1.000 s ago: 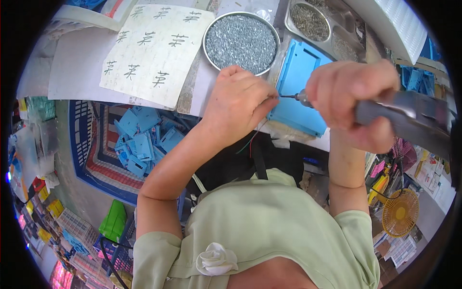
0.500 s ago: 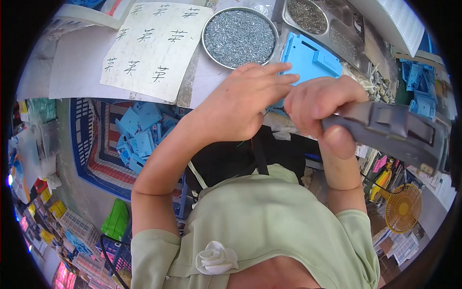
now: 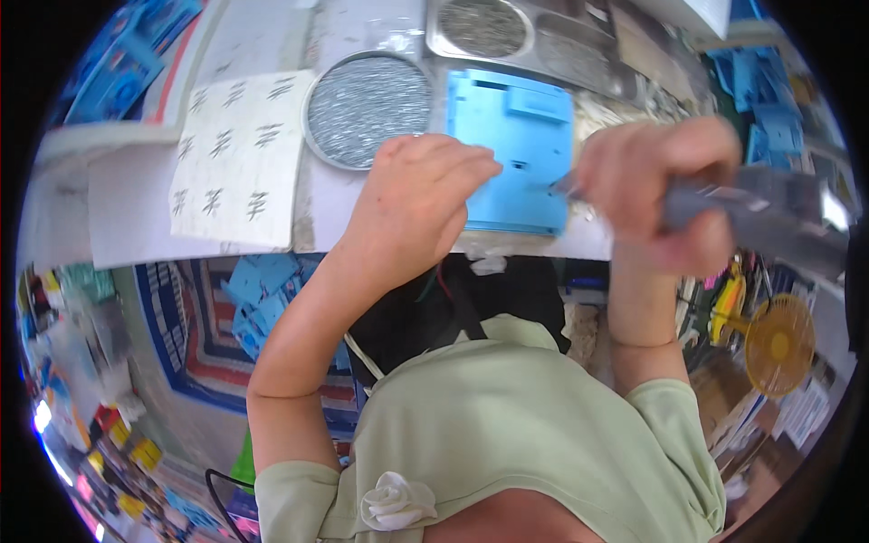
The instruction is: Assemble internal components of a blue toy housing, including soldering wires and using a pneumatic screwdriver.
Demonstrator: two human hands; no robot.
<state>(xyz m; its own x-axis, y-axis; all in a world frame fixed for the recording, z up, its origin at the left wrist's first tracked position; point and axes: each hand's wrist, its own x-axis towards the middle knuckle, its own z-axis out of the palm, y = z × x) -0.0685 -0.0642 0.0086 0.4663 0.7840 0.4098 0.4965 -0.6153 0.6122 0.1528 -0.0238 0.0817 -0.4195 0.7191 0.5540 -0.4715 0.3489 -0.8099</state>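
A light blue plastic panel with a raised block and small holes lies on the white worktable. At its left edge, my left hand is palm down, fingers bent together; whatever is under them is hidden. My right hand, smeared by motion, grips a dark grey cordless screwdriver. The tool's thin tip points left, at the right edge of the panel. Behind my left hand stands a round metal bowl full of small silvery metal pieces, likely screws.
A paper sheet with handwritten characters lies left of the bowl. Behind the panel is a metal compartment tray of small parts. Blue parts fill a basket below the table; more blue parts are at right. A yellow fan stands lower right.
My view has shifted, so more of the blue panel shows. My left hand's fingers have curled in and stand farther from my right hand. The screwdriver's tip has come into sight.
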